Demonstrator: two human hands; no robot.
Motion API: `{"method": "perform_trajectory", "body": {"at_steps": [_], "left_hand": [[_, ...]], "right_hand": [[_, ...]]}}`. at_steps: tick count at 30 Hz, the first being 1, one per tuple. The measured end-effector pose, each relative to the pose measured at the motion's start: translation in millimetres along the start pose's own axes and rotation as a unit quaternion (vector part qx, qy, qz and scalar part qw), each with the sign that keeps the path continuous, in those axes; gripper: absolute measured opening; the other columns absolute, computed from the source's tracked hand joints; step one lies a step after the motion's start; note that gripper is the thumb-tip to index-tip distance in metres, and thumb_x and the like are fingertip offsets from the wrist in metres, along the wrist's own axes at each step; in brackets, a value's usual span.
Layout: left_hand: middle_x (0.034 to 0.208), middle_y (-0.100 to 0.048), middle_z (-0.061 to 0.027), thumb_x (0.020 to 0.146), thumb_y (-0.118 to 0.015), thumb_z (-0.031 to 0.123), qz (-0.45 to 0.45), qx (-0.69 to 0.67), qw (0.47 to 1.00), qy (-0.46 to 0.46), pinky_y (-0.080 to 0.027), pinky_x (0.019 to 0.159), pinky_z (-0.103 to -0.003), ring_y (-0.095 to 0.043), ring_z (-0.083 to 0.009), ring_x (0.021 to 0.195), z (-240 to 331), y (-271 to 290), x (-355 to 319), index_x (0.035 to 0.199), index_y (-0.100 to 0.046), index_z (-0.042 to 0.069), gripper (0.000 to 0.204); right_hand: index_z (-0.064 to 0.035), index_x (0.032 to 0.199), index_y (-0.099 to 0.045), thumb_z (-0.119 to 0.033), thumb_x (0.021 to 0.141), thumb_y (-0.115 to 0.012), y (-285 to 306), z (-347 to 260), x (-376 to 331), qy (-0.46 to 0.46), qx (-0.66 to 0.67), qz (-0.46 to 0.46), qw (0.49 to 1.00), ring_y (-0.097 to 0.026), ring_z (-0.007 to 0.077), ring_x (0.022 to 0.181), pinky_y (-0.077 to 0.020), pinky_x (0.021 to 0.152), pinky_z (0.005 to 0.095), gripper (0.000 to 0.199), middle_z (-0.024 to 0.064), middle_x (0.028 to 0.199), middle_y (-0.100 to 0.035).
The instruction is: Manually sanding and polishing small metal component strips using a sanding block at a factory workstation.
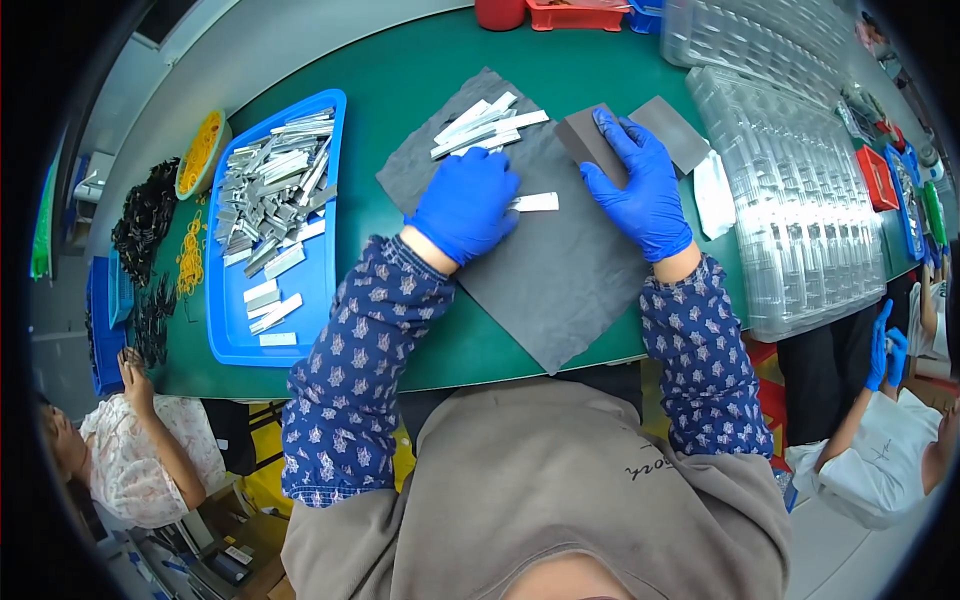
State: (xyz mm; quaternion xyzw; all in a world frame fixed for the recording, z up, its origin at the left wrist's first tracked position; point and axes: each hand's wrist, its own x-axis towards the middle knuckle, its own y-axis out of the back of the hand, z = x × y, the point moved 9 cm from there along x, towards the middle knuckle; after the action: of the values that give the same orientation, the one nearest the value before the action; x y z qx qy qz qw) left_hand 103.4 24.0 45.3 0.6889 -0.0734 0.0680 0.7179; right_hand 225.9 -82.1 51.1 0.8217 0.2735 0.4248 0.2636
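My left hand (465, 207), in a blue glove, is closed with curled fingers over a dark grey cloth (550, 285). One flat silver metal strip (537, 203) sticks out to the right from under its fingertips; its other end is hidden. Just beyond lies a loose pile of similar metal strips (485, 125) on the same cloth. My right hand (642, 185), gloved alike, grips a grey-brown rectangular block (588, 142) between thumb and fingers at the cloth's right side. A flat dark grey pad (672, 135) lies beyond that hand.
At left, a blue tray (222, 335) holds many metal pieces. Yellow bands fill a bowl (203, 155) beside black parts (148, 220). Clear plastic trays (800, 210) stack at right, near a white crumpled item (714, 195). Co-workers sit at both sides; red bins (577, 17) stand at the back.
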Motion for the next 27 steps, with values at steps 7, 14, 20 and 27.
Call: {"method": "perform_trajectory", "body": {"at_steps": [7,14,20,27], "left_hand": [[0.077,-0.06,-0.0117,0.075,-0.076,0.024,0.086,-0.214,0.953,0.195,-0.047,0.064,-0.037,-0.06,-0.0271,0.07,-17.7,-8.8,-47.3,0.093,-0.062,0.005,0.03],[0.079,-0.061,-0.0142,0.076,-0.071,0.025,0.067,-0.268,0.918,0.283,-0.048,0.066,-0.044,-0.06,-0.0333,0.075,-18.1,-15.0,-70.4,0.083,-0.061,0.007,0.021],[0.077,-0.059,-0.0134,0.078,-0.066,0.02,0.122,-0.239,0.927,0.263,-0.047,0.065,-0.044,-0.059,-0.0336,0.073,-7.5,-11.1,-69.9,0.08,-0.058,0.008,0.015],[0.078,-0.058,-0.0129,0.079,-0.067,0.02,0.125,-0.244,0.927,0.255,-0.047,0.065,-0.045,-0.058,-0.0333,0.074,-4.7,-10.4,-73.0,0.08,-0.057,0.008,0.016]], "right_hand": [[-0.0134,0.135,-0.054,-0.024,0.077,-0.073,-2.2,-7.3,-3.2,0.021,-0.026,-0.01,0.999,-0.055,0.0396,0.111,-0.0444,0.097,0.0429,0.062,0.0241,0.123,-0.055],[-0.0148,0.136,-0.053,-0.026,0.077,-0.073,-11.2,-10.6,-3.1,0.017,-0.047,-0.04,0.998,-0.053,0.0394,0.112,-0.0421,0.099,0.0434,0.063,0.0242,0.125,-0.053],[-0.0147,0.136,-0.053,-0.026,0.076,-0.073,-17.0,-35.5,-4.7,0.03,-0.037,-0.057,0.997,-0.051,0.0411,0.112,-0.0413,0.099,0.045,0.064,0.0249,0.126,-0.052],[-0.0168,0.136,-0.052,-0.03,0.075,-0.07,-45.0,-78.6,-19.3,0.12,-0.11,-0.142,0.976,-0.053,0.0389,0.11,-0.0422,0.094,0.0456,0.065,0.0247,0.131,-0.049]]}}
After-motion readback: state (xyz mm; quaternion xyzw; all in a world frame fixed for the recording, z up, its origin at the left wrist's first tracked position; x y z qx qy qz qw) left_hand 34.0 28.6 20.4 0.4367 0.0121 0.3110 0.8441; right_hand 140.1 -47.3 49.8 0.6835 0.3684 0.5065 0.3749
